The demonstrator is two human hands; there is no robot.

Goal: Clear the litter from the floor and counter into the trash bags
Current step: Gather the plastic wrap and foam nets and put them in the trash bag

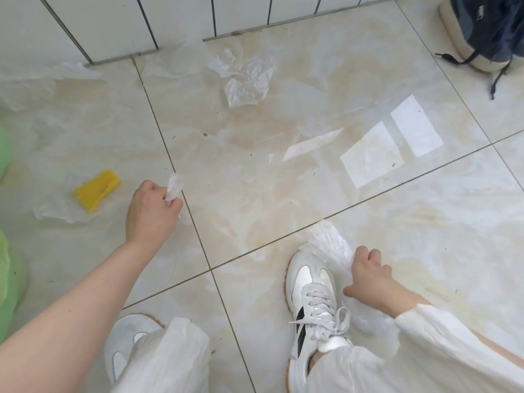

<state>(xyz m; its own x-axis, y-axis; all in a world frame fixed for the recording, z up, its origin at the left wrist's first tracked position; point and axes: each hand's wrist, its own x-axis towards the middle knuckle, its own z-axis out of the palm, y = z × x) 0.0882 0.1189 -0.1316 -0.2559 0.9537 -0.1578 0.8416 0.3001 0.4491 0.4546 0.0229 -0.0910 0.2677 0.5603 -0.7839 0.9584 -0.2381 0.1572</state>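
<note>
My left hand [151,211] hovers low over the tiled floor and pinches a small scrap of clear plastic [173,188]. My right hand [368,279] grips a larger sheet of clear plastic film [329,245] beside my right shoe [312,307]. A crumpled clear plastic bag [245,78] lies farther out near the wall. A yellow foam net sleeve [97,188] rests on another thin plastic piece [56,212] to the left of my left hand. Green trash bags [8,279] show at the left edge.
A white tiled wall [113,21] runs along the far side. More thin plastic [42,80] lies at the far left by the wall. Someone else's dark blue shoe [487,29] stands at the top right. My left shoe [124,344] is at the bottom.
</note>
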